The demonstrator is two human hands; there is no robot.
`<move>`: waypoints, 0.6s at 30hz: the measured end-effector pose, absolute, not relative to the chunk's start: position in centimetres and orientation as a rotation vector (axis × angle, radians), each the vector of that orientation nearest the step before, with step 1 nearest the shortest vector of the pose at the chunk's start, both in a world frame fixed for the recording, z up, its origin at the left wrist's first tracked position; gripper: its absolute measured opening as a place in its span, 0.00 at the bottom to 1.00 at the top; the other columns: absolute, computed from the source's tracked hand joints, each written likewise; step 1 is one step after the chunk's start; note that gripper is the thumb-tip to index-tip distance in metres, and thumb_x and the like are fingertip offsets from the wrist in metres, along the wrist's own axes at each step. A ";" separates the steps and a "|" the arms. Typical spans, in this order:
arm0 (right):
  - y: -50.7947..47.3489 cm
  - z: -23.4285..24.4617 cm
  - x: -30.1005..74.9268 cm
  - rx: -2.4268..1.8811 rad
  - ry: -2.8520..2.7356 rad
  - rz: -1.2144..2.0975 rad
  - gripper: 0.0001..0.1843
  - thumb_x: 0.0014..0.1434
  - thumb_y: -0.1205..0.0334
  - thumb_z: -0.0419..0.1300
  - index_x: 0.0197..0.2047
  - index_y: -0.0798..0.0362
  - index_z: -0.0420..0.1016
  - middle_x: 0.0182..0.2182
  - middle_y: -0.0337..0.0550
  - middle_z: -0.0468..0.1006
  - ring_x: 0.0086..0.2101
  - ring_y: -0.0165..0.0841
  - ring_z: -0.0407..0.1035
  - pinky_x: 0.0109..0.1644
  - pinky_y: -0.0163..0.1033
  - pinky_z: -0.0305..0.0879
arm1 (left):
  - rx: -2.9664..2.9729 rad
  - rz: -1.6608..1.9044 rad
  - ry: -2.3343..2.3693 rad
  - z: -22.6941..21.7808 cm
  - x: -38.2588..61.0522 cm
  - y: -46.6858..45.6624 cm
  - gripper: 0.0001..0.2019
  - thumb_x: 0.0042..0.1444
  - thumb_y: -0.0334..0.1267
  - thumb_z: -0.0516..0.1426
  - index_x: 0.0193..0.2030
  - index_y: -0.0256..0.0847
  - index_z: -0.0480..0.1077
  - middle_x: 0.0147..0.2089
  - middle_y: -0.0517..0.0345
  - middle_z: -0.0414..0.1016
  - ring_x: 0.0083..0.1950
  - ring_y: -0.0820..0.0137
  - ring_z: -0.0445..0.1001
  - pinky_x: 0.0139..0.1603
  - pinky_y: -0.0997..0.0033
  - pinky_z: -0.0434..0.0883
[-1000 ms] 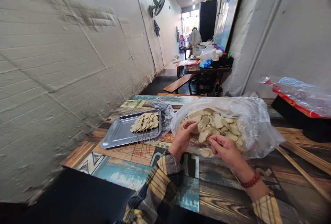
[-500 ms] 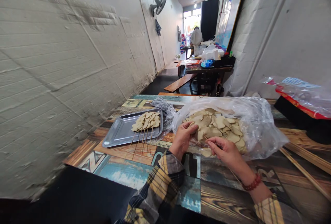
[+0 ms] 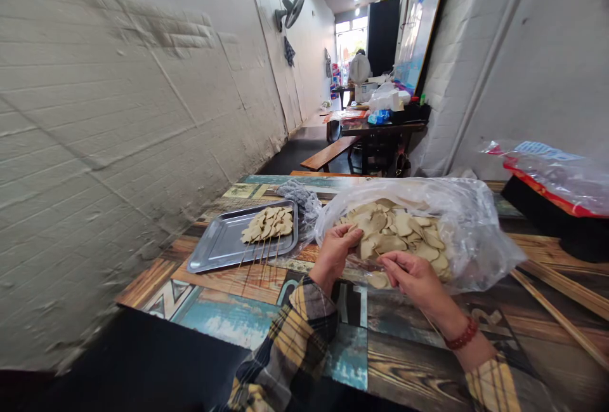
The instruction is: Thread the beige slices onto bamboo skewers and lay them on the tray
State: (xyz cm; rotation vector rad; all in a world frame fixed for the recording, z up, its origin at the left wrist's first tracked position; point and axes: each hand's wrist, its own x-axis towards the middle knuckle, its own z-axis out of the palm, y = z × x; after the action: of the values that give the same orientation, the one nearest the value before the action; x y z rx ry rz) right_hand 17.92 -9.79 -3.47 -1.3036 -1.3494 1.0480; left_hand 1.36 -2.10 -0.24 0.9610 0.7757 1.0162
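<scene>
A: Grips?
B: Right grip [image 3: 413, 275] has a thin skewer [image 3: 432, 322] pinched, thumb against forefinger. Left grip [image 3: 335, 252]: thumb and fingertips together; can't tell if a slice is between them.
A: Key relation?
B: Skewer tip. Pokes out past the right fingertips, pointing up-left toward the left fingertips' side, small gap between. Long axis runs back down-right, under the right wrist, toward the near edge of the bench [image 3: 228, 320].
A: Pose?
B: Both forearms in over the near edge, hands angled inward. Left sits a bit farther in.
A: Slices?
B: Loose slices [image 3: 404, 225] heaped just beyond both grips, in the mouth of the clear bag [image 3: 480, 234].
A: Further out?
B: Tray [image 3: 204, 253] toward the bench's left edge, skewered slices [image 3: 269, 223] at its right end, sticks over its near rim. Wooden strips [image 3: 571, 291] at bench right.
</scene>
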 end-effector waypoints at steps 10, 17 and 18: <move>-9.8 -3.1 17.7 -1.308 -1.314 1.051 0.24 0.58 0.39 0.61 0.32 0.55 0.78 0.16 0.32 0.66 0.18 0.26 0.54 0.22 0.34 0.48 | 0.979 0.987 0.762 -0.5 1.6 -2.3 0.26 0.33 0.55 0.74 0.28 0.34 0.74 0.26 0.61 0.70 0.26 0.78 0.66 0.29 0.76 0.65; -9.7 -3.3 17.8 -1.325 -1.317 1.048 0.25 0.58 0.39 0.61 0.33 0.55 0.79 0.16 0.33 0.67 0.17 0.26 0.54 0.21 0.34 0.48 | 0.926 1.058 0.842 -1.2 1.6 -1.8 0.30 0.33 0.60 0.73 0.32 0.35 0.75 0.29 0.60 0.70 0.27 0.76 0.66 0.27 0.75 0.64; -9.7 -3.4 17.8 -1.331 -1.331 1.043 0.24 0.58 0.39 0.60 0.33 0.54 0.79 0.16 0.34 0.67 0.17 0.26 0.54 0.21 0.34 0.48 | 0.936 1.066 0.861 -1.3 1.6 -1.7 0.30 0.33 0.60 0.73 0.32 0.35 0.75 0.28 0.61 0.69 0.26 0.77 0.65 0.27 0.75 0.63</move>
State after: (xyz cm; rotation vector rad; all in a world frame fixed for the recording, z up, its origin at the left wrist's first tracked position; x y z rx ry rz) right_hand 17.77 -9.69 -3.35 -1.3312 -1.3308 1.0428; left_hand 1.62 -1.70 -1.30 0.9356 0.8606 1.0665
